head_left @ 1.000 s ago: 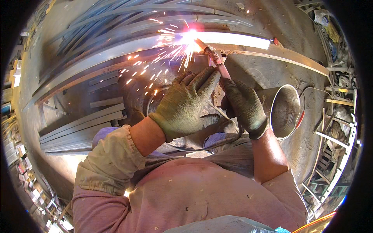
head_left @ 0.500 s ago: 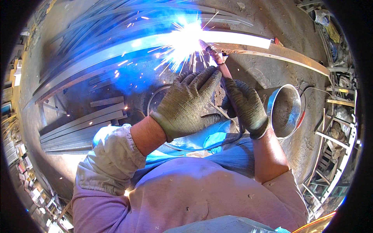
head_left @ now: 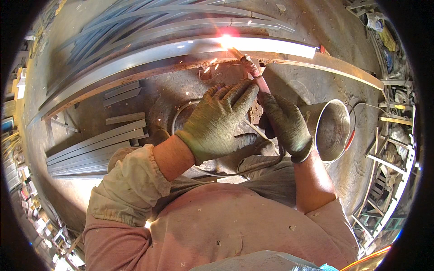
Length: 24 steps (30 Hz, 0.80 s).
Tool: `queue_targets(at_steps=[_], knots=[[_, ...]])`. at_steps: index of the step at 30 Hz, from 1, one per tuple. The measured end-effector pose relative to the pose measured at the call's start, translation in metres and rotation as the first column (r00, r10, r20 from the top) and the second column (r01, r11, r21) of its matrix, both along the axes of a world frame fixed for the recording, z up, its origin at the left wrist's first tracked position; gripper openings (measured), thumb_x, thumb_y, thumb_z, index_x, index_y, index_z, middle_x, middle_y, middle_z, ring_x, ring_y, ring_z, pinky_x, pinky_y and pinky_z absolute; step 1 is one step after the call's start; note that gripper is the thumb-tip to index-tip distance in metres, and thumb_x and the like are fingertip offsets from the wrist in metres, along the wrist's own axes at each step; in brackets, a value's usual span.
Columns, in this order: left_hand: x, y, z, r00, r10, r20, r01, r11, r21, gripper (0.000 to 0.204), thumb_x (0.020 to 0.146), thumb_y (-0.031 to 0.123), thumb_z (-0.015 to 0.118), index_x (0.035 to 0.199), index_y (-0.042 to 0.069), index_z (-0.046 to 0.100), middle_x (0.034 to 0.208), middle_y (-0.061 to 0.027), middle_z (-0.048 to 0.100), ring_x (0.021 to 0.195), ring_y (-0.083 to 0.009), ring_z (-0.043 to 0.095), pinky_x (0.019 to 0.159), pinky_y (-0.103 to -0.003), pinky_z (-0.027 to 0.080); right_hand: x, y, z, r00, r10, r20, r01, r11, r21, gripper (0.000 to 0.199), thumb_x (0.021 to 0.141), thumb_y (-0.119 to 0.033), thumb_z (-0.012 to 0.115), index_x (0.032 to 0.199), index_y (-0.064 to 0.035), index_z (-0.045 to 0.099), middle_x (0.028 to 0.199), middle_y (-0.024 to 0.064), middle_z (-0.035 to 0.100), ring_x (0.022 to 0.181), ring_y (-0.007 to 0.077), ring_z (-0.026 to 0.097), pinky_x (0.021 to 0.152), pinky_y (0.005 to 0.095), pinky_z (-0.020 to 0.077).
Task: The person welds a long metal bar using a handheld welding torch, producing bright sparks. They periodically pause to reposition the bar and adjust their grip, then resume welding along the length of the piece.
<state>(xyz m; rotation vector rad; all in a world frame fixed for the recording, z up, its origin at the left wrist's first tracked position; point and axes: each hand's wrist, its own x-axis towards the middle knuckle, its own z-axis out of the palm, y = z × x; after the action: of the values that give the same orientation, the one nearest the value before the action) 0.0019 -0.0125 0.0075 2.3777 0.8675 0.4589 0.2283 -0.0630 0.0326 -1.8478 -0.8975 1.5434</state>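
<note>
A pink welding holder (head_left: 257,77) slants up from between two gloved hands, its rod tip glowing bright with a few sparks against a long steel bar (head_left: 149,58). The right hand (head_left: 285,123) is wrapped tight around the holder's lower end. The left hand (head_left: 220,119) lies beside it, fingers spread flat, fingertips touching the holder. A metal bucket (head_left: 333,131) stands just right of the hands. Cut steel strips (head_left: 97,147) lie on the floor to the left.

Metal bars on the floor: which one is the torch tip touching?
The long bright bar curving across the top, where the torch tip glows against it. The short cut bars lie stacked at left, away from both gloved hands.
</note>
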Motion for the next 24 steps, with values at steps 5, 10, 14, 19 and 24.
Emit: queue_targets(at_steps=[5,10,14,19,24], knots=[[-0.0008,-0.0003,-0.0033,1.0,-0.008,-0.026,0.009,0.998,0.055,0.11,0.088,0.052,0.089,0.174,0.001,0.045,0.173,-0.0281,0.051,0.15,-0.0504,0.056,0.133,-0.06,0.037,0.0065,-0.0042,-0.0095,0.998,0.057,-0.004,-0.056,0.997,0.056,0.049,0.119,-0.053,0.066,0.112,-0.0045,0.075,0.078,0.0027,0.07,0.06,0.0089,0.06,0.053,0.0293,0.0466],[-0.0013,-0.0014,-0.007,1.0,-0.009,-0.018,0.01,0.996,0.093,0.11,0.089,0.054,0.088,0.174,0.001,0.044,0.174,-0.0268,0.05,0.149,-0.0508,0.057,0.132,-0.06,0.038,0.0061,-0.005,-0.0099,0.999,0.052,0.003,-0.052,0.996,0.071,0.048,0.12,-0.05,0.066,0.112,-0.004,0.075,0.078,0.0028,0.07,0.06,0.0088,0.061,0.053,0.0292,0.047],[-0.002,-0.0013,-0.0085,1.0,-0.017,0.011,0.016,0.999,0.049,0.109,0.088,0.053,0.089,0.173,0.0,0.045,0.173,-0.0263,0.051,0.15,-0.0498,0.056,0.132,-0.059,0.039,0.0075,-0.0048,-0.0115,0.999,0.047,-0.008,-0.046,0.998,0.036,0.047,0.12,-0.049,0.066,0.112,-0.0042,0.075,0.078,0.0028,0.07,0.059,0.0086,0.059,0.053,0.0286,0.0459],[-0.0007,0.0013,-0.0039,1.0,-0.029,0.012,0.029,1.0,0.002,0.107,0.087,0.051,0.09,0.171,-0.001,0.048,0.17,-0.0267,0.054,0.151,-0.0491,0.056,0.132,-0.059,0.039,0.0048,-0.0043,-0.0084,1.0,0.006,-0.021,-0.006,1.0,0.014,0.047,0.12,-0.049,0.067,0.11,-0.0037,0.074,0.077,0.0028,0.069,0.059,0.0084,0.058,0.052,0.0278,0.0449],[-0.0014,-0.0014,-0.0069,1.0,-0.017,-0.003,0.017,0.998,0.058,0.108,0.089,0.054,0.088,0.172,-0.001,0.046,0.172,-0.0258,0.052,0.152,-0.049,0.055,0.132,-0.058,0.039,0.005,-0.005,-0.0074,0.999,0.017,-0.031,-0.016,0.999,0.031,0.046,0.12,-0.049,0.067,0.114,-0.0039,0.074,0.077,0.0028,0.069,0.058,0.0081,0.058,0.053,0.0277,0.0453]])
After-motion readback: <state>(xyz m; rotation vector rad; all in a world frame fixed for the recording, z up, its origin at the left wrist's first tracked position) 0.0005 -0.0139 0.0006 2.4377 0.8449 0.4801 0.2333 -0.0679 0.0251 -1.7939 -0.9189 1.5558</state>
